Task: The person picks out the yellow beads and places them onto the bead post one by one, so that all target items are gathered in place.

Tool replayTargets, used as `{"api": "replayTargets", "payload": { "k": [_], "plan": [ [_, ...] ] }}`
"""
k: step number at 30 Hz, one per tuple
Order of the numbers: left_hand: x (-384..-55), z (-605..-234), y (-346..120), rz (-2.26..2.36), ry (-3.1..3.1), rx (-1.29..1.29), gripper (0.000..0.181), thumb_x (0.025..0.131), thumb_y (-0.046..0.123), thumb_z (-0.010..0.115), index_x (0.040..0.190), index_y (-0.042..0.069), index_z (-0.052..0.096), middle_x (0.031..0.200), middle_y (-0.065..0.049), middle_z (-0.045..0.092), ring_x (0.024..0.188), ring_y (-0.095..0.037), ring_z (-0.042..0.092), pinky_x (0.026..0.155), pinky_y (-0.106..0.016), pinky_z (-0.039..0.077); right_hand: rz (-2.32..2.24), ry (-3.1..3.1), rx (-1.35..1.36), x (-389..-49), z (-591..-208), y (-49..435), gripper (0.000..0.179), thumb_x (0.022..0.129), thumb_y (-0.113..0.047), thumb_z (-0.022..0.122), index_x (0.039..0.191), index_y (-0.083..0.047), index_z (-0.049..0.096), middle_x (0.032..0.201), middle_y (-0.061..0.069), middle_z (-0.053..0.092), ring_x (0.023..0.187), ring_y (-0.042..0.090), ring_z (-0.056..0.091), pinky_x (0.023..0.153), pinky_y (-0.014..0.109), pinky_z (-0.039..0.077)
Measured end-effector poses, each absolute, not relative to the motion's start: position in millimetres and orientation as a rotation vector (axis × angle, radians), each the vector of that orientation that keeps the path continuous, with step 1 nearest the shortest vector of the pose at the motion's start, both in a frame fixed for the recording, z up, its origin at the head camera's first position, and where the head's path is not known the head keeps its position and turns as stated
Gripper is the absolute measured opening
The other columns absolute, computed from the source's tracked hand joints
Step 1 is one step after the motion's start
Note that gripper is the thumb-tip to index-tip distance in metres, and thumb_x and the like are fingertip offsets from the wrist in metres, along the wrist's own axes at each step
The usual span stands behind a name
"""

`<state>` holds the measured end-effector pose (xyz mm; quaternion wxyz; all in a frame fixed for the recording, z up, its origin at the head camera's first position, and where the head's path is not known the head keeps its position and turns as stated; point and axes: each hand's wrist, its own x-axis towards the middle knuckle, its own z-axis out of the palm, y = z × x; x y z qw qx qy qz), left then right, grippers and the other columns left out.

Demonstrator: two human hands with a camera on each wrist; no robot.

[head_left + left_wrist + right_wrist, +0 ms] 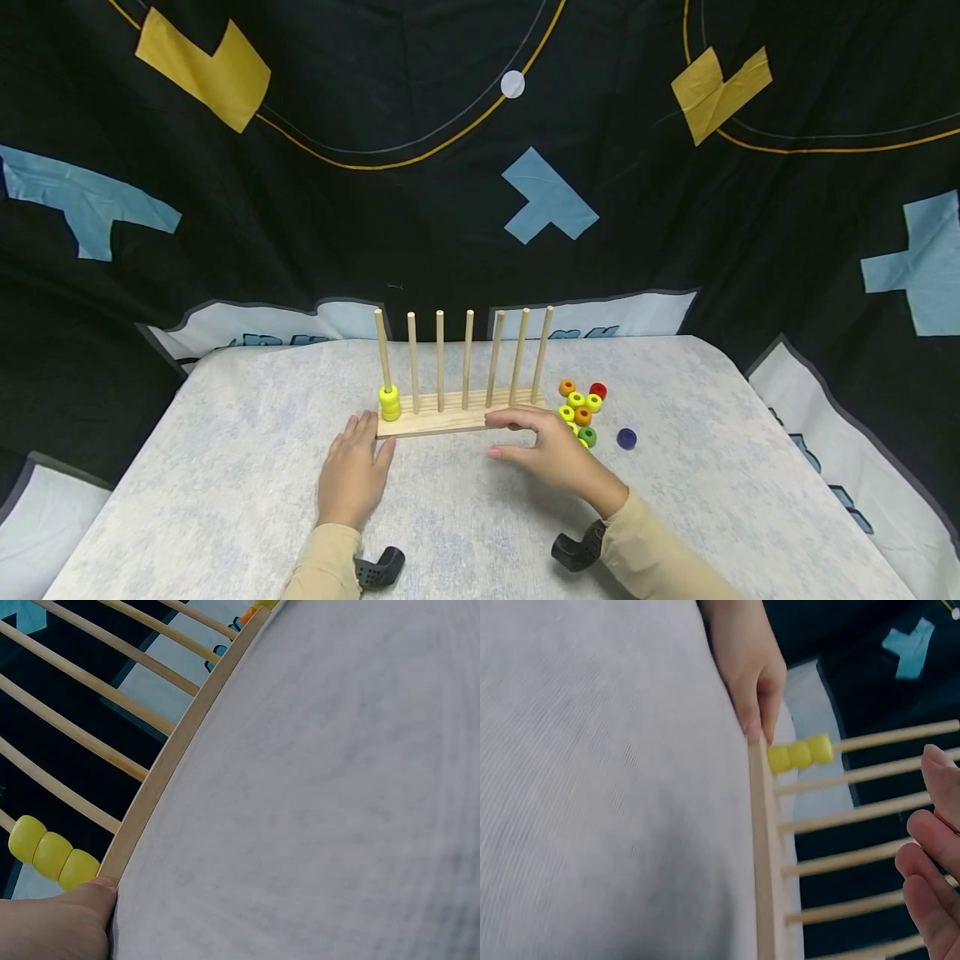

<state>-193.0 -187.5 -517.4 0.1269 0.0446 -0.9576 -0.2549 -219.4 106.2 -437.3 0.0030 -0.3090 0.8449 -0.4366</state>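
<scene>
The pegboard [442, 422] stretches rightward from our left grip [351, 477], which pinches its corner beside three yellow beads [389, 403]; our right grip [546, 448], loosely parted and empty, hovers near its other end.

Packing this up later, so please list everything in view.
Rack base: 1, wood, on table
Pegs: 7, wooden, in base
Stacked beads: 3, yellow, leftmost peg
Loose beads: 5+, yellow, cluster right of base
Orange beads: 2, orange, in cluster
Red bead: 1, red, cluster's far side
Green bead: 1, green, cluster's near side
Purple bead: 1, purple, right of cluster
Table: 1, pale, under base
Backdrop: 1, black with yellow, blue, white patterns, behind table
Wrist devices: 2, black, at wrists
Sleeves: 2, beige, on forearms
Left hand: 1, bare, touching base's left end
Right hand: 1, bare, near base's right end
</scene>
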Motion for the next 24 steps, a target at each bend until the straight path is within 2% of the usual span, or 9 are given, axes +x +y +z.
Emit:
{"api": "replayTargets", "payload": {
  "k": [5, 13, 24],
  "plan": [
    [-193, -517, -187, -0.738, -2.777, 0.123, 0.061, 0.102, 0.034, 0.054, 0.148, -0.005, 0.041, 0.154, -0.023, 0.040, 0.148, -0.041, 0.031, 0.124, -0.055, 0.020, -1.383, 2.685, -0.912, -224, -446, 123, 0.039, 0.083, -0.029, 0.081, 0.120, -0.022, 0.071, 0.128, -0.007, 0.068, 0.115, 0.015, 0.065, 0.099, 0.039, 0.056],
    [-193, -517, -188, -0.736, -2.780, 0.120, 0.061, 0.102, 0.034, 0.054, 0.148, -0.004, 0.041, 0.154, -0.023, 0.040, 0.148, -0.041, 0.031, 0.124, -0.055, 0.020, -1.377, 2.769, -0.797, -235, -458, 156, 0.043, 0.083, -0.023, 0.081, 0.121, -0.007, 0.070, 0.123, 0.002, 0.071, 0.112, 0.023, 0.067, 0.096, 0.044, 0.057],
    [-193, -517, -188, -0.746, -2.791, 0.127, 0.062, 0.102, 0.035, 0.054, 0.148, -0.004, 0.040, 0.156, -0.022, 0.039, 0.148, -0.040, 0.030, 0.124, -0.054, 0.019, -1.384, 2.774, -0.565, -248, -469, 195, 0.047, 0.086, -0.021, 0.079, 0.128, -0.007, 0.065, 0.125, 0.007, 0.070, 0.114, 0.030, 0.067, 0.096, 0.045, 0.057]
  ]
}}
